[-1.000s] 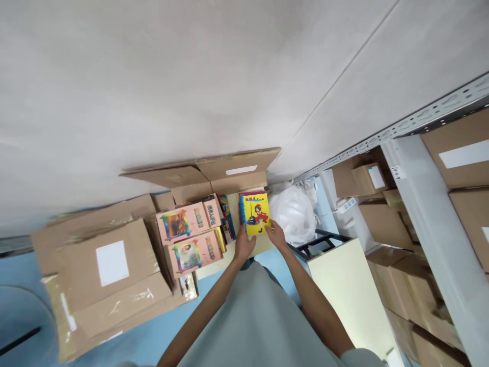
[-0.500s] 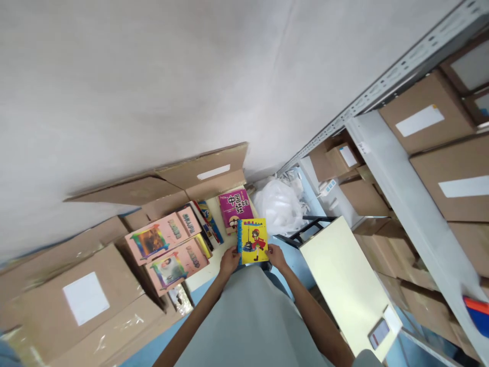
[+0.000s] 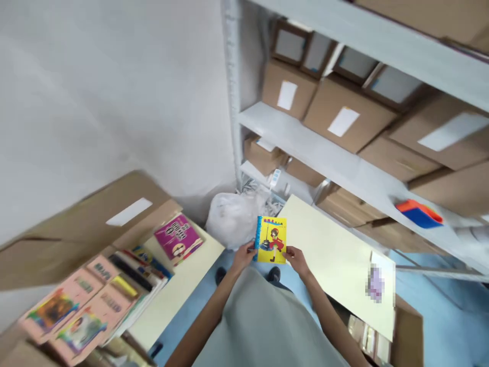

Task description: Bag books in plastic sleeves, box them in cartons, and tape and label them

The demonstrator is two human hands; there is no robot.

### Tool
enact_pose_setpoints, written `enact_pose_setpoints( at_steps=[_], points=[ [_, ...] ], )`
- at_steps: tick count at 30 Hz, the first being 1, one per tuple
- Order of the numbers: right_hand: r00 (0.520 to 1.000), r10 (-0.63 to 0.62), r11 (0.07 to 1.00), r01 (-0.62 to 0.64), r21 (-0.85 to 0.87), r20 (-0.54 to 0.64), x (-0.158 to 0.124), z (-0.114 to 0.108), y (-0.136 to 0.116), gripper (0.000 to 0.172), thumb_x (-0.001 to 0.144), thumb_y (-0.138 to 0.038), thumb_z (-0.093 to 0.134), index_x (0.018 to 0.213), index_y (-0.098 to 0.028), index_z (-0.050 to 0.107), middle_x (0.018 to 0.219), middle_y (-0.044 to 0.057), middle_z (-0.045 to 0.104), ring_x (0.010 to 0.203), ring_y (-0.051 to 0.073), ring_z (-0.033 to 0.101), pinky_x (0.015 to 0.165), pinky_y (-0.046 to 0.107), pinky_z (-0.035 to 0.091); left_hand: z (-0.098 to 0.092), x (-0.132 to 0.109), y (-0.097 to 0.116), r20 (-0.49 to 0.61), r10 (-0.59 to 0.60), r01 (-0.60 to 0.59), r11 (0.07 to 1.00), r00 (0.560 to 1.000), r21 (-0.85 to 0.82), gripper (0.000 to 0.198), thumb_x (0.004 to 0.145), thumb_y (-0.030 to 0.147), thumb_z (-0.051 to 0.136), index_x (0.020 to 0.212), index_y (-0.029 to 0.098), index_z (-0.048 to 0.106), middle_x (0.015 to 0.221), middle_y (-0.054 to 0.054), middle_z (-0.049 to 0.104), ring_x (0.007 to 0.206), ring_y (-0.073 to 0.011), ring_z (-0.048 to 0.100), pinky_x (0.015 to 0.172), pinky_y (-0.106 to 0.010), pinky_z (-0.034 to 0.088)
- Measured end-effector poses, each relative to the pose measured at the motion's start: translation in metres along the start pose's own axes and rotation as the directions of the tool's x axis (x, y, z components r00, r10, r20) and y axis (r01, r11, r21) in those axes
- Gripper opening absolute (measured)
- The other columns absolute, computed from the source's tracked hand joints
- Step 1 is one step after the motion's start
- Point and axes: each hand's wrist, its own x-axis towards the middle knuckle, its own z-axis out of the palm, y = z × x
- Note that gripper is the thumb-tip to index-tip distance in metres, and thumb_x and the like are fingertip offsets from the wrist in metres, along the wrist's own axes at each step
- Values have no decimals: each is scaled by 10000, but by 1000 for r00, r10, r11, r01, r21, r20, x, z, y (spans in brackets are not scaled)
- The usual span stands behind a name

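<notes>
A yellow book point(image 3: 272, 239) with a blue spine strip and a figure in red on its cover is held up in front of my body. My left hand point(image 3: 244, 255) grips its lower left edge, and my right hand point(image 3: 297, 259) pinches the lower right edge. Over on the left table point(image 3: 183, 275) lies a purple book point(image 3: 178, 238). Beside it, pink-covered books point(image 3: 82, 318) and several others stand packed in an open cardboard box point(image 3: 103, 214).
A cream table point(image 3: 324, 244) stands to the right, with a blurred-out item point(image 3: 375, 283) on it. Behind it, a metal shelf point(image 3: 305, 135) carries cardboard boxes point(image 3: 353, 114) and a blue and orange object point(image 3: 419, 214). A white plastic bag point(image 3: 229, 219) sits in the corner.
My view has swung right, bringing more of the shelf and right table into sight. Both hands still hold the yellow book, which now appears nearer the right table.
</notes>
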Motion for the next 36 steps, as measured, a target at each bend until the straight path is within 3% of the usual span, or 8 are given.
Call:
enact_pose_setpoints(
  at_steps=[7,13,22,26,28,31,33,36],
  points=[
    [959,-126,936,199,289,-254,-46,-167,-27,473,718,-615,986,967,-229,870,952,81,842,866,284,731,821,414,609,149,28,101,366,142,-148,989,920,-10,604,709,597,918,1146,185,853,1145,-118,854,1062,-325,798,1028,-449,611],
    [934,-91,861,248,444,-347,-95,-234,-42,498,796,-594,973,1110,-226,859,1092,88,844,1017,312,757,897,420,620,230,7,167,508,175,-178,983,843,-44,647,739,572,957,1222,169,807,1277,-154,824,1149,-333,789,1064,-457,606],
    [923,-105,807,296,510,-369,-90,-254,-40,530,778,-619,971,1111,-224,853,1087,111,849,998,325,773,890,454,641,259,-6,201,499,123,-147,989,858,9,708,714,548,992,1267,153,791,1294,-179,820,1180,-361,788,1004,-448,640],
    [811,-107,908,316,277,-574,-77,-256,-49,609,735,-661,949,1130,-214,827,1186,150,831,936,302,788,817,440,675,270,-9,201,447,137,-131,990,884,-46,771,676,551,1007,1294,134,811,1320,-184,812,1172,-369,789,1003,-462,650],
    [771,-165,931,327,160,-615,-72,-248,-61,621,813,-678,867,1209,-205,801,1267,171,815,1000,313,807,833,443,694,279,-14,196,403,197,-181,980,894,-79,745,699,537,996,1301,135,821,1301,-170,820,1162,-349,794,1041,-465,642],
    [833,-232,940,324,104,-503,-69,-223,-81,658,900,-712,750,1310,-197,755,1264,172,825,1083,339,827,839,436,708,295,-24,183,342,293,-287,955,893,-68,665,784,532,934,1316,148,827,1252,-132,839,1130,-323,807,1061,-464,642],
    [847,-251,952,304,40,-469,-68,-205,-91,630,906,-730,734,1260,-209,754,1208,156,842,1064,344,836,833,423,701,305,-34,171,307,348,-377,925,886,40,568,841,512,882,1296,175,844,1199,-116,855,1098,-330,821,1035,-474,655],
    [805,-248,966,245,-77,-539,-65,-194,-96,565,964,-767,627,1044,-220,745,1014,147,855,873,328,836,757,392,657,315,-49,155,291,437,-509,823,851,254,409,878,427,842,1249,259,870,1193,-98,860,1118,-357,826,1035,-499,661]
  ],
)
